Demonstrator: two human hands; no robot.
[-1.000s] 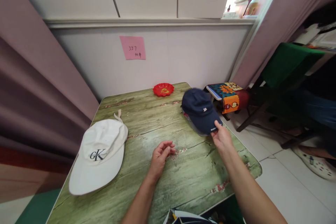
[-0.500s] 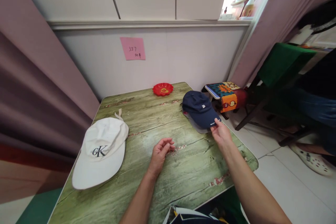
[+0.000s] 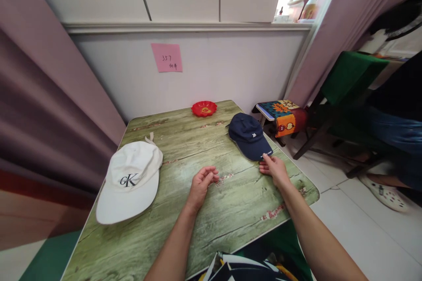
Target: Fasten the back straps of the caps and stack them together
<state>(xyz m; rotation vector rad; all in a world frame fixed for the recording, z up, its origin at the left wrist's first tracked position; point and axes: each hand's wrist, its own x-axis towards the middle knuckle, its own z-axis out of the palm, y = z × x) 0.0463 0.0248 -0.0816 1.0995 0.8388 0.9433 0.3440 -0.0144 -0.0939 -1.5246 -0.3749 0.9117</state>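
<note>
Head cam: R hand (image 3: 273, 169), part-open, touched navy cap (image 3: 245, 134) w/ thumb at brim, desk (image 3: 227, 224) R side; L hand (image 3: 201, 184), loosely curled, empty, near desk ctr; white cap (image 3: 132, 180) desk L side.

There are two caps, one white cap (image 3: 132, 180) and one navy cap (image 3: 249, 136), and two bare hands, one left hand (image 3: 201, 184) and one right hand (image 3: 274, 170). One red dish (image 3: 204, 109), one wood-patterned table (image 3: 184, 140) and one pink note (image 3: 167, 58) count singly, as do one stool (image 3: 286, 116) with a patterned cover, one green-backed chair (image 3: 352, 74) and one other person (image 3: 395, 101). Two curtains show, one left curtain (image 3: 42, 79) and one right curtain (image 3: 349, 22). One pale clog (image 3: 385, 194) is visible.
</note>
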